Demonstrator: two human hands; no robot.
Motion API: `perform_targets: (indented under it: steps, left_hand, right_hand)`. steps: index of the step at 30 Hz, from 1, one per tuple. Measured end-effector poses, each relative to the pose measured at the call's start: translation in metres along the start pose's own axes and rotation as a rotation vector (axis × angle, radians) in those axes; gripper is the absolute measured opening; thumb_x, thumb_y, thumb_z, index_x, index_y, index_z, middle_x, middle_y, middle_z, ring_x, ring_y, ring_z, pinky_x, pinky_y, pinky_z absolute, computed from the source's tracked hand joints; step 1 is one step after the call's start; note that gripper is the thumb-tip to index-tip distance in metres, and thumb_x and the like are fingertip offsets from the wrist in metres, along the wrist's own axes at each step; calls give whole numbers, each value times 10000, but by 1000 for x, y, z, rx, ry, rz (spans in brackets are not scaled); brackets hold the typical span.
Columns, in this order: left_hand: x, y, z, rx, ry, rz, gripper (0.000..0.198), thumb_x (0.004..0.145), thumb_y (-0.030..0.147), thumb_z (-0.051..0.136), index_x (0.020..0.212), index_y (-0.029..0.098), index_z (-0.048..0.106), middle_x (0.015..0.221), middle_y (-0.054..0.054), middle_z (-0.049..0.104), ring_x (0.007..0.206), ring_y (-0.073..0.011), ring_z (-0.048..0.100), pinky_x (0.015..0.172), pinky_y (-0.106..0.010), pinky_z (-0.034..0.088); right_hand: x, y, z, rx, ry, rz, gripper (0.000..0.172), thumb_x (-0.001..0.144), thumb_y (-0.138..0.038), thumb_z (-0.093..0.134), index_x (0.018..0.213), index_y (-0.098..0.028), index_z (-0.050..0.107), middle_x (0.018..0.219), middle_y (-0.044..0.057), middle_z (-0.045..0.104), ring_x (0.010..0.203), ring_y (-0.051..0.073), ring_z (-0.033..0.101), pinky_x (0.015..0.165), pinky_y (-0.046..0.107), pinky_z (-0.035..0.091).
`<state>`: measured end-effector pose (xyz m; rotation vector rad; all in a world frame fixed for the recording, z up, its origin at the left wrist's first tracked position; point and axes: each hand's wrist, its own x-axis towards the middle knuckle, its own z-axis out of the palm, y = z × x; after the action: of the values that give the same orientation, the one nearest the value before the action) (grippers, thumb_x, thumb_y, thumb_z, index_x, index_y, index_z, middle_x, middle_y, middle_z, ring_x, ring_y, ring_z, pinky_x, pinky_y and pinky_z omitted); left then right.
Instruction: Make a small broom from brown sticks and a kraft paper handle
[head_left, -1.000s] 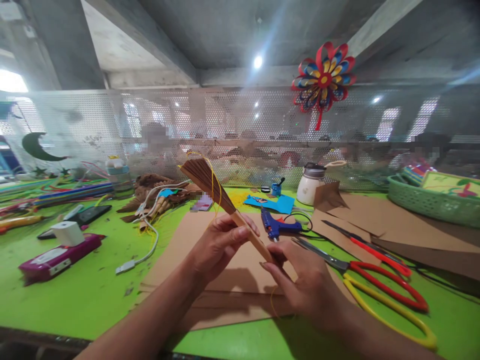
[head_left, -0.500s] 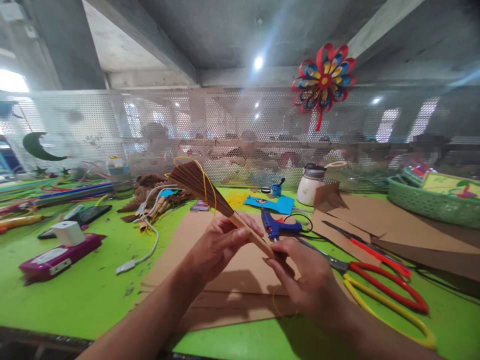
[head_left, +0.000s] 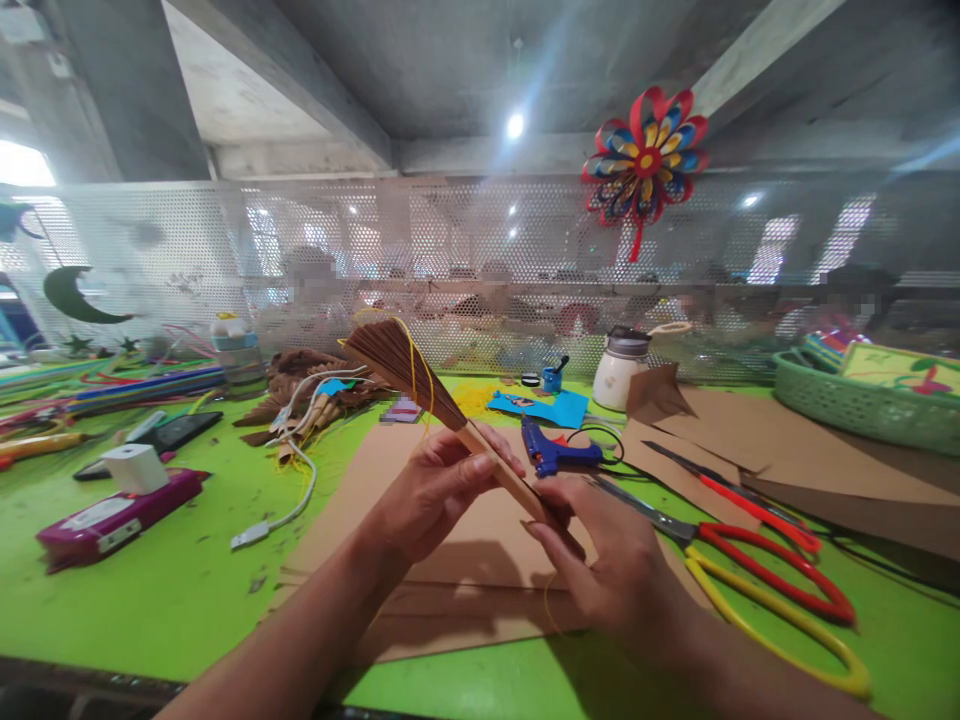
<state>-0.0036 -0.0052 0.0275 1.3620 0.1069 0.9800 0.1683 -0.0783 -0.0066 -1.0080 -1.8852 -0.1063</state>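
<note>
A pleated brown paper bundle [head_left: 405, 365], fanned at its upper end and narrowing to a tan handle-like strip, slants down to the right above the table. My left hand [head_left: 450, 490] is closed round its middle, thumb on the near face. At the lower end, my right hand [head_left: 600, 550] grips the strip between thumb and fingers; some fingertips are hidden. Yellow thread [head_left: 411, 365] loops over the fanned part. Brown paper sheets [head_left: 480, 600] lie beneath both hands. Just beyond my right hand rests a blue glue gun [head_left: 555, 450].
Right of my hands lie red-and-yellow-handled scissors [head_left: 776, 565] and a red-handled cutting tool [head_left: 735, 495]. A white jar [head_left: 621, 370] and a green basket [head_left: 862, 400] stand farther back. On the left are a purple packet [head_left: 124, 515], a white cable [head_left: 300, 500] and a brown paper heap [head_left: 315, 400].
The bundle has turned slightly, and its fanned end looks a little narrower. My right thumb has shifted slightly left at the lower end. Both hands keep their hold.
</note>
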Motion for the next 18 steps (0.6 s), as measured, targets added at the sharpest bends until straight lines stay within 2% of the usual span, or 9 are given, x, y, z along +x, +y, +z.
perform_targets:
  steps: [3,8,12,18]
  left_hand:
    - [0,1,0,-2,39,-16,52,774,169,621,817,154,646,839,-46,604,838,-187,582,812,-366,447]
    - [2,-3,0,-10,174,-32,109,746,156,655,854,148,668,807,-59,670,813,-185,624,810,-348,456]
    - [4,-8,1,-16,223,-69,99,741,165,664,833,131,674,822,-71,686,830,-189,630,820,-351,461]
    - [5,-17,10,-46,293,-176,255,661,155,737,901,120,659,833,-84,701,829,-190,639,831,-345,458]
  right_hand:
    - [0,1,1,20,-7,-30,289,823,-113,525,1102,-183,502,875,50,632,754,163,600,682,293,488]
    - [0,5,3,-30,11,-34,242,832,-153,527,1072,-181,529,862,58,634,742,176,601,667,316,494]
    - [-1,7,3,-39,3,-26,249,826,-141,533,1072,-181,540,862,59,639,753,181,605,679,322,497]
    - [0,10,3,-28,6,40,253,821,-141,543,1068,-193,553,900,63,652,796,196,613,701,336,497]
